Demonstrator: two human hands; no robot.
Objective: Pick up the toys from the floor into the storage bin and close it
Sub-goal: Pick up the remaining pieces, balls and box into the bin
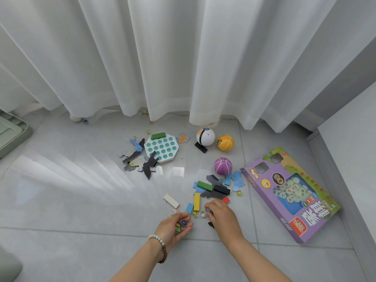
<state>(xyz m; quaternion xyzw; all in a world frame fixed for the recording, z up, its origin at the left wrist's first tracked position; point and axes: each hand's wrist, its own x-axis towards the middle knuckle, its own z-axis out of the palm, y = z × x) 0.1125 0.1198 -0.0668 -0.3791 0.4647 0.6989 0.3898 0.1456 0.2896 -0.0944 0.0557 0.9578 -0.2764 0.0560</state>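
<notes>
- Curtain (142, 58): white, pleated, hanging to the floor (61, 200) across the far side.
- Floor: pale grey glossy tiles carrying all the scattered toys.
- Game box (291, 192): purple, windowed, lying flat at the right, well apart from the storage bin.
- Storage bin (12, 131): grey-green, only partly in view at the left edge; whether its lid is on cannot be told.
- Left hand (175, 224): palm up, fingers curled round a cluster of marbles (180, 224) and small bits; beaded bracelets on the wrist.
- Right hand (221, 214): palm down, thumb and forefinger pinching a single marble (208, 209) at floor level.
- Pop board (161, 148): white octagon with teal dimples, a green block on its far edge, dark puzzle pieces (150, 165) overlapping its near side.
- White ball (205, 136) and orange ball (225, 142): side by side near the curtain hem.
- Purple ball (223, 166): nearer, between them and the block pile.
- Blocks: green (204, 185), black (221, 189), yellow (197, 201), white (171, 201), lying just beyond the hands.
</notes>
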